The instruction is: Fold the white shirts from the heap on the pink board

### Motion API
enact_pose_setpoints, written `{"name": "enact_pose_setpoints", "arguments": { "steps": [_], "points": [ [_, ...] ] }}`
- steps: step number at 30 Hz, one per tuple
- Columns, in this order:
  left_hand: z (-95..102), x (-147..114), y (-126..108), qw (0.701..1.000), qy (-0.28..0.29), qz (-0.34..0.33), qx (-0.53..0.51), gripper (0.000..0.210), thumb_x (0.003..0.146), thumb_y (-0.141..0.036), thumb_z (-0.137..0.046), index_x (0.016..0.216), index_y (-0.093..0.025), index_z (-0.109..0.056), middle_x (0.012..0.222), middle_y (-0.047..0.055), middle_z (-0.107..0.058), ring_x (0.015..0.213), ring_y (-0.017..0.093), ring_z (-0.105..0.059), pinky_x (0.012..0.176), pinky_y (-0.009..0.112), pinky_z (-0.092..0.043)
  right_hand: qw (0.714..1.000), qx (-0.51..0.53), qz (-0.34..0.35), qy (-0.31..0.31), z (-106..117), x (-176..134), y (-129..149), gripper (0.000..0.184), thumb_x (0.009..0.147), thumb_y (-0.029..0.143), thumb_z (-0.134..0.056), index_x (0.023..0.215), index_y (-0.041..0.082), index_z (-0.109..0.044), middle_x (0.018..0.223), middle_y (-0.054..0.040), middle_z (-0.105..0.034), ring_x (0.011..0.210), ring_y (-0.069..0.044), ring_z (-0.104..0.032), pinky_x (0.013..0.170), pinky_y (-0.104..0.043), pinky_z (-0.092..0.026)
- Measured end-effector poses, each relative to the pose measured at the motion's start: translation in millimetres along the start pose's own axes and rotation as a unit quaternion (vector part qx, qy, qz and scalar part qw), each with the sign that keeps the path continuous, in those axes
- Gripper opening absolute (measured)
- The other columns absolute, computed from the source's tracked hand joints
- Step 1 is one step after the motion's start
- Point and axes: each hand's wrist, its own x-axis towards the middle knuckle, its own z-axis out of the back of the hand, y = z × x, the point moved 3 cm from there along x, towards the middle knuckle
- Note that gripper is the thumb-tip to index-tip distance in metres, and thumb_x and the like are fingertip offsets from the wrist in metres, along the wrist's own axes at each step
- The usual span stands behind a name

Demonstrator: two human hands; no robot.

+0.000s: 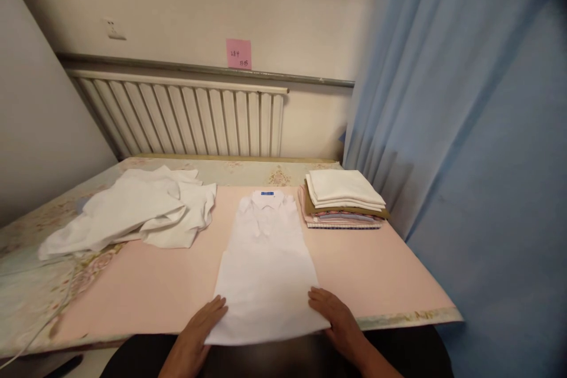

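A white collared shirt (pixel 270 271) lies front up, with its sides narrowed in, its collar toward the wall and a blue label inside the neck. Its hem reaches past the table's front edge. At the lower left corner, my left hand (pixel 198 326) has its fingers over the shirt's side edge, gripping it. My right hand (pixel 339 320) holds the opposite lower corner the same way, fingers on top of the cloth. Both thumbs are mostly hidden.
A crumpled white cloth pile (pixel 150 207) lies on the left. At the right stands a stack of folded cloths (pixel 345 189), white on top. Pink cloth (pixel 168 283) covers the table. A radiator (pixel 186 118) is behind; a blue curtain (pixel 443 100) hangs right.
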Motion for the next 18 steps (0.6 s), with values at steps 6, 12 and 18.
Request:
{"name": "enact_pose_setpoints", "arguments": {
  "steps": [6,12,18],
  "points": [
    [0.6,4,8,0.999,-0.007,0.028,-0.033,0.046,0.091,-0.031,-0.044,0.137,-0.036,-0.046,0.138,0.001,-0.054,0.127,0.020,-0.050,0.102,0.035,-0.047,1.000,-0.019,-0.018,0.002,3,12,-7,0.041,0.090,0.027,-0.049,0.131,0.027,-0.055,0.133,-0.0071,-0.057,0.127,-0.022,-0.050,0.103,-0.041,-0.046],
    [2.1,9,10,0.996,-0.048,0.032,-0.074,0.046,0.094,-0.049,-0.031,0.131,-0.033,-0.054,0.131,0.003,-0.060,0.124,0.021,-0.053,0.097,0.036,-0.050,1.000,0.001,0.018,-0.024,5,30,-11,0.034,0.093,0.036,-0.044,0.121,0.025,-0.061,0.123,-0.0065,-0.065,0.124,-0.022,-0.053,0.105,-0.044,-0.043],
    [26.3,-3,-7,0.989,-0.071,0.039,-0.126,0.049,0.093,-0.054,-0.028,0.128,-0.033,-0.055,0.126,0.002,-0.064,0.121,0.019,-0.056,0.094,0.032,-0.052,0.996,0.050,-0.029,-0.066,32,26,10,0.030,0.094,0.040,-0.045,0.117,0.031,-0.062,0.110,-0.0027,-0.071,0.111,-0.022,-0.063,0.108,-0.047,-0.040]
  ]
}}
